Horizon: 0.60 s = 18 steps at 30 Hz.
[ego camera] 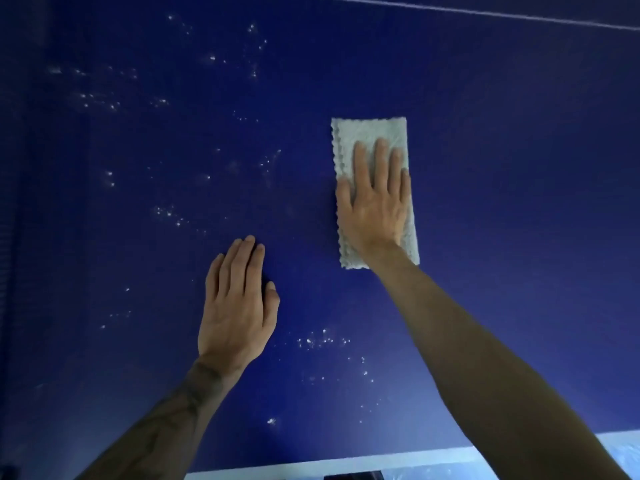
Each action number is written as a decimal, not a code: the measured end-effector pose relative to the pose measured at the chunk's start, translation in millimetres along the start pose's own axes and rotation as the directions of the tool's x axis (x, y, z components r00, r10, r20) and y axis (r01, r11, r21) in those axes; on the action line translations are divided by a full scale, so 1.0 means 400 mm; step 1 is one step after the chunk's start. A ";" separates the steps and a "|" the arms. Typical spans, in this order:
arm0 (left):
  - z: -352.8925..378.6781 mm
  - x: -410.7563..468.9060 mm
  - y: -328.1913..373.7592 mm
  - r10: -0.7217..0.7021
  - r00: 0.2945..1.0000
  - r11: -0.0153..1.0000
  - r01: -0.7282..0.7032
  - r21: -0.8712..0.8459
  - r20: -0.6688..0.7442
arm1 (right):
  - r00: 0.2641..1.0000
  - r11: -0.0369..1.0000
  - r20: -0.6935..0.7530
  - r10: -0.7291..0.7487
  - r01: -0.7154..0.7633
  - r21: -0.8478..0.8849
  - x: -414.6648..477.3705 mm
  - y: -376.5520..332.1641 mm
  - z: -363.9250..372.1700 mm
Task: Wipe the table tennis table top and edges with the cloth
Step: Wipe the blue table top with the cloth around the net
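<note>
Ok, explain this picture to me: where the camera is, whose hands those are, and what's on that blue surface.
There is no machine here: a person wears one camera on the head, looking down at their own bare hands. The blue surface is a table tennis table top. The right hand presses flat, fingers straight, on a pale cloth. The left hand rests flat on the table, holding nothing. Scattered white specks lie mostly left of the cloth and nearer the person.
</note>
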<state>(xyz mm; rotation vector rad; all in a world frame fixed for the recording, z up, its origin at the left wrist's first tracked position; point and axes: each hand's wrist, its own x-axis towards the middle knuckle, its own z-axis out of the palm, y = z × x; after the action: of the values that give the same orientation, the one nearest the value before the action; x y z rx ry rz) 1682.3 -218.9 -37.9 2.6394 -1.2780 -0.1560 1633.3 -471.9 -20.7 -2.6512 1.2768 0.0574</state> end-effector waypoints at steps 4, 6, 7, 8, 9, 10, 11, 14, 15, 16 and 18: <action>-0.005 -0.009 0.000 0.005 1.000 1.000 -0.005 0.006 -0.009 | 0.954 0.956 0.050 -0.294 0.294 0.008 -0.146 -0.097 0.045; -0.011 -0.006 0.001 0.000 1.000 1.000 0.000 0.008 -0.012 | 0.915 0.917 0.068 -0.397 0.399 -0.008 -0.224 -0.063 0.050; -0.012 -0.005 0.003 -0.005 1.000 1.000 0.005 0.006 -0.012 | 0.920 0.922 0.071 -0.384 0.386 -0.014 -0.244 -0.028 0.048; -0.013 -0.004 0.004 -0.008 1.000 1.000 0.008 0.003 -0.011 | 0.940 0.942 0.074 -0.334 0.336 -0.018 -0.251 0.013 0.042; -0.013 -0.003 0.005 -0.008 1.000 1.000 0.008 0.001 -0.009 | 0.962 0.964 0.075 -0.261 0.264 -0.026 -0.245 0.052 0.033; -0.013 -0.003 0.006 -0.005 1.000 1.000 0.005 0.000 -0.006 | 0.979 0.981 0.070 -0.191 0.193 -0.034 -0.229 0.085 0.021; -0.013 -0.002 0.006 -0.003 1.000 1.000 0.003 -0.001 -0.008 | 0.990 0.991 0.056 -0.127 0.129 -0.038 -0.204 0.107 0.010; -0.010 0.001 0.004 0.005 0.999 1.000 -0.005 0.004 -0.034 | 1.000 1.000 0.012 0.013 -0.013 -0.009 -0.122 0.084 -0.008; -0.008 0.001 0.003 0.008 0.999 1.000 -0.008 0.009 -0.042 | 0.999 0.999 0.004 0.039 -0.039 0.008 -0.110 0.049 -0.003; -0.007 0.000 0.002 0.010 0.999 1.000 -0.010 0.014 -0.048 | 0.999 0.999 0.006 0.035 -0.036 0.018 -0.113 0.009 0.006; -0.004 -0.003 0.000 0.011 0.998 1.000 -0.011 0.006 -0.057 | 0.995 0.995 0.020 -0.094 0.093 0.017 -0.169 -0.064 0.034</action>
<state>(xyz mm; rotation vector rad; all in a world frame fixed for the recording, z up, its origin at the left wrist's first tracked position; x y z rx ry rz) 1681.9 -217.8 -36.3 2.6216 -1.2761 -0.0743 1611.5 -401.5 -21.6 -2.6856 1.1403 0.0601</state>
